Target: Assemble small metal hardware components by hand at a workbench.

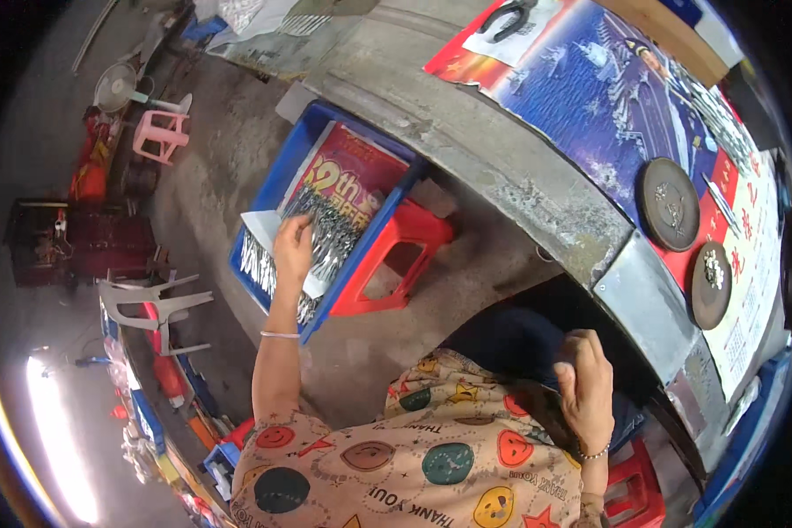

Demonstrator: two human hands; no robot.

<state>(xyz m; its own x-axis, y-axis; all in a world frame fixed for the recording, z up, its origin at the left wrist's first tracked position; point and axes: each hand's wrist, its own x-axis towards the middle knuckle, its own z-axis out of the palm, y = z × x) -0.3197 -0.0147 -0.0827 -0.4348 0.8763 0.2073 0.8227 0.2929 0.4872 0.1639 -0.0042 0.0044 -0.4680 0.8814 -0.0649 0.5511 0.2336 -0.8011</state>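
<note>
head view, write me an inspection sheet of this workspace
Surface: worn grey workbench, partly covered by colourful printed sheets.
Job's things: small silver metal pieces in a blue rectangular plastic bin, apparently resting on a red plastic stool.
Clutter: two round brown dishes holding small pieces, on the sheets.
Hands: left hand over the bin, grip unclear; right hand near the workbench's edge, fingers curled, grip unclear.
Cables: nothing seen.
Surroundings: pink plastic stool, grey plastic chair, round-headed fan.

To your left you have a pink stool (159,133), a fan (114,86), a grey plastic chair (132,294) and, dimly seen, perhaps a dark red cabinet (110,245).
</note>
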